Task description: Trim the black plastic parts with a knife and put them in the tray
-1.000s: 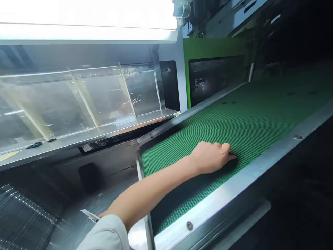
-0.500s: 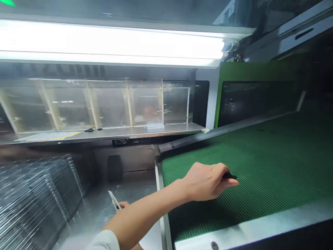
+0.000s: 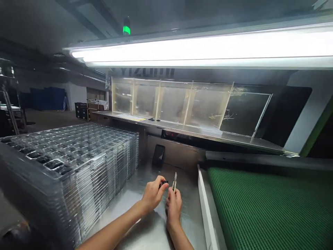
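My left hand (image 3: 153,193) is closed, its fingertips pinching a small black part (image 3: 163,183). Just to the right, my right hand (image 3: 174,204) grips a utility knife (image 3: 174,182) whose blade points up. The two hands are close together above a shiny metal worktop (image 3: 145,231). Fingers cover most of the black part, so its exact kind does not show.
On the left stands a tall stack of clear plastic trays (image 3: 104,163) with dark pieces in the top one. A green conveyor belt (image 3: 265,205) runs at right behind a pale rail (image 3: 208,215). A black phone-like object (image 3: 158,156) leans behind the hands, below a metal shelf (image 3: 179,127).
My left hand has come back from above the green belt, bringing the black part beside the knife in my right hand. The view has swung left, showing more of the tray stack.
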The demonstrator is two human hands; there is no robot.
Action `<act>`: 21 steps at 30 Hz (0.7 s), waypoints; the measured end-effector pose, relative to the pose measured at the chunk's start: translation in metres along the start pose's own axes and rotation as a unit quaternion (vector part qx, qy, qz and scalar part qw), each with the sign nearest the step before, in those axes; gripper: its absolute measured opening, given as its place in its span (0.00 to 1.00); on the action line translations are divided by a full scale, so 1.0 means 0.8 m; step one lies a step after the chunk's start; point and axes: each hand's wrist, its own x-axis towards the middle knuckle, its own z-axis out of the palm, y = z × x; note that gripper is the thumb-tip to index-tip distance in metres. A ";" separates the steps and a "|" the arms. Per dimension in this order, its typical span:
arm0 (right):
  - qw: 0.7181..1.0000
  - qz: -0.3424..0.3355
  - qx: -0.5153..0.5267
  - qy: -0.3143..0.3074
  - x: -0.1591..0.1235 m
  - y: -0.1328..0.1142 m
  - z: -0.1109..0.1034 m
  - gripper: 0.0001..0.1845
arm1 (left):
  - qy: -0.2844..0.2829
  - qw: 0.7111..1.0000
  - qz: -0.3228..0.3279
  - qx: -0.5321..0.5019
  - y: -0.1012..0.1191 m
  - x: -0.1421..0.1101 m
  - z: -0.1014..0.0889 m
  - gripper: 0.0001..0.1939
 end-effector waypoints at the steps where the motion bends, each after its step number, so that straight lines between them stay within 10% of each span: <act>1: 1.000 0.022 0.006 -0.003 -0.004 -0.001 0.001 0.33 | -0.013 0.999 -0.031 0.003 -0.015 -0.010 0.002 0.13; 11: 0.992 -0.020 -0.089 -0.087 -0.025 -0.009 0.020 0.39 | -0.192 0.971 -0.050 0.136 -0.040 -0.023 -0.009 0.14; 21: 0.993 0.008 -0.098 -0.057 -0.011 0.002 0.007 0.40 | -0.204 0.971 -0.010 0.126 -0.040 -0.020 -0.019 0.18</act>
